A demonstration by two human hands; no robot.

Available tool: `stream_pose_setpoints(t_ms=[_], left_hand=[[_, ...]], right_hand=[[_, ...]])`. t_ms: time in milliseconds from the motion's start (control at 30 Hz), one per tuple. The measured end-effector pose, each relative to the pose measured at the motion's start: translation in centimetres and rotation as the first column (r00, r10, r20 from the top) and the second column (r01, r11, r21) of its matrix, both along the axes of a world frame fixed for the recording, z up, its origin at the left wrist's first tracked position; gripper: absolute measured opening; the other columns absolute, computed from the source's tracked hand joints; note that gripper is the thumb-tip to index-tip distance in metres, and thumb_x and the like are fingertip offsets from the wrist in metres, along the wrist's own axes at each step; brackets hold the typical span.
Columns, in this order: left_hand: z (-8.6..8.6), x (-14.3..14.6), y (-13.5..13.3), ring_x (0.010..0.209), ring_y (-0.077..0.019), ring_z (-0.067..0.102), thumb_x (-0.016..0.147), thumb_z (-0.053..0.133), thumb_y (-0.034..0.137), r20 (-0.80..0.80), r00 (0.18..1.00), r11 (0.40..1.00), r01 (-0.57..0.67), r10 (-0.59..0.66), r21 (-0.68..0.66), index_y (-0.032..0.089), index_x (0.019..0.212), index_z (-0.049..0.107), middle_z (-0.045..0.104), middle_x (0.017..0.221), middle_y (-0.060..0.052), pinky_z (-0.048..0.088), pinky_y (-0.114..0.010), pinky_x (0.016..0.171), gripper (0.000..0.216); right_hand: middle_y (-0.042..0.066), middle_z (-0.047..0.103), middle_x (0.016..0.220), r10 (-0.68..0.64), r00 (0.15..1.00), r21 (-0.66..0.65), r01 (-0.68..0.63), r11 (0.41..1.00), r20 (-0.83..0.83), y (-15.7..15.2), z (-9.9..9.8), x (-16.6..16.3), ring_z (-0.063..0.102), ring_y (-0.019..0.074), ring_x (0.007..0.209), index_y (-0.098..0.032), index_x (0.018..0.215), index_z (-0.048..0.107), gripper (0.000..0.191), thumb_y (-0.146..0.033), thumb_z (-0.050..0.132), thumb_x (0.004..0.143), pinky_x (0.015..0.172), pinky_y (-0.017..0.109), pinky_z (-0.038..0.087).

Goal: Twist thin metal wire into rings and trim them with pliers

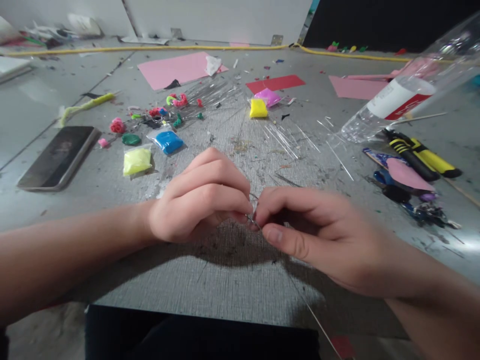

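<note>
Both hands meet over the near middle of the grey table [168, 295]. My left hand [206, 197] is closed, its fingertips pinching a thin metal wire [250, 218]. Close against it, my right hand [318, 230] grips the same wire between thumb and bent fingers. A small twisted or looped stretch of the wire shows between the fingertips. A long thin strand [315, 317] runs down below my right hand past the table's near edge; whether it is the same wire I cannot tell. Fingers hide much of the held part.
A phone [58, 157] lies left, near yellow [137, 161] and blue clay packets [168, 142]. Loose wire pieces [283, 140] lie ahead. At right are a tilted clear bottle [397, 102] and yellow-black pliers [420, 152]. Pink paper [172, 70] and a yellow cord [157, 48] lie farther back.
</note>
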State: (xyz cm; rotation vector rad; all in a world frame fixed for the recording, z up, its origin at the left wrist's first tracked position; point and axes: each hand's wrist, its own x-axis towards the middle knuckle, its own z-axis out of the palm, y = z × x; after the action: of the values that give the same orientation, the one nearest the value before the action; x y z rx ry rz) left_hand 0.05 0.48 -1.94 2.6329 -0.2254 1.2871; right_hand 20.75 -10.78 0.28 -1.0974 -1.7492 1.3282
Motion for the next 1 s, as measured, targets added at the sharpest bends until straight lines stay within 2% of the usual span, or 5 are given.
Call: stream_pose_setpoints(t_ms=[333,500,600,767,1000], left_hand=[[-0.1,-0.5,0.1,0.077,-0.0186,0.070,0.099,0.062,0.030,-0.064,0.995,0.997,-0.077,0.076,-0.023,0.026,0.098,0.069,0.072,0.082,-0.004,0.059,-0.033,0.068,0.008],[-0.2,-0.2,-0.1,0.077,-0.0188,0.070,0.096,0.066,0.030,-0.058,0.992,0.988,-0.117,0.112,-0.098,0.027,0.096,0.069,0.074,0.082,-0.003,0.059,-0.036,0.073,0.005],[-0.3,0.1,-0.1,0.079,-0.0194,0.071,0.095,0.066,0.025,-0.064,0.994,0.984,-0.095,0.086,-0.152,0.026,0.098,0.067,0.075,0.083,-0.004,0.059,-0.039,0.077,0.003],[-0.2,0.4,-0.2,0.081,-0.0196,0.073,0.093,0.063,0.014,-0.066,0.998,0.978,-0.025,0.011,-0.209,0.025,0.100,0.065,0.077,0.089,-0.004,0.057,-0.043,0.086,0.013],[0.0,0.3,-0.3,0.080,-0.0196,0.074,0.091,0.069,0.019,-0.097,0.993,0.975,-0.082,0.063,-0.207,0.025,0.097,0.066,0.079,0.089,-0.004,0.057,-0.042,0.086,0.008]], right_hand=[[0.002,0.066,0.092,0.002,0.995,0.130,-0.016,0.991,0.104,0.0,-0.4,0.2,0.060,0.0153,0.082,-0.023,0.100,0.067,0.012,-0.029,0.057,0.102,0.071,0.029,0.049],[0.002,0.064,0.089,-0.093,0.980,0.298,0.037,0.954,0.173,0.1,-0.5,0.3,0.059,0.0166,0.081,-0.023,0.094,0.065,0.008,-0.023,0.059,0.099,0.070,0.031,0.047],[0.002,0.063,0.088,-0.153,0.960,0.384,0.053,0.922,0.233,0.0,-0.6,0.3,0.058,0.0167,0.080,-0.023,0.093,0.064,0.005,-0.020,0.061,0.096,0.069,0.032,0.045],[0.003,0.061,0.087,-0.196,0.941,0.430,0.061,0.901,0.276,0.2,-0.8,0.3,0.056,0.0185,0.079,-0.023,0.090,0.062,0.008,-0.018,0.058,0.094,0.070,0.035,0.044],[0.003,0.058,0.085,-0.206,0.937,0.419,0.073,0.905,0.281,0.4,-1.2,0.3,0.054,0.0200,0.077,-0.025,0.090,0.060,0.006,-0.020,0.059,0.094,0.069,0.036,0.043]])
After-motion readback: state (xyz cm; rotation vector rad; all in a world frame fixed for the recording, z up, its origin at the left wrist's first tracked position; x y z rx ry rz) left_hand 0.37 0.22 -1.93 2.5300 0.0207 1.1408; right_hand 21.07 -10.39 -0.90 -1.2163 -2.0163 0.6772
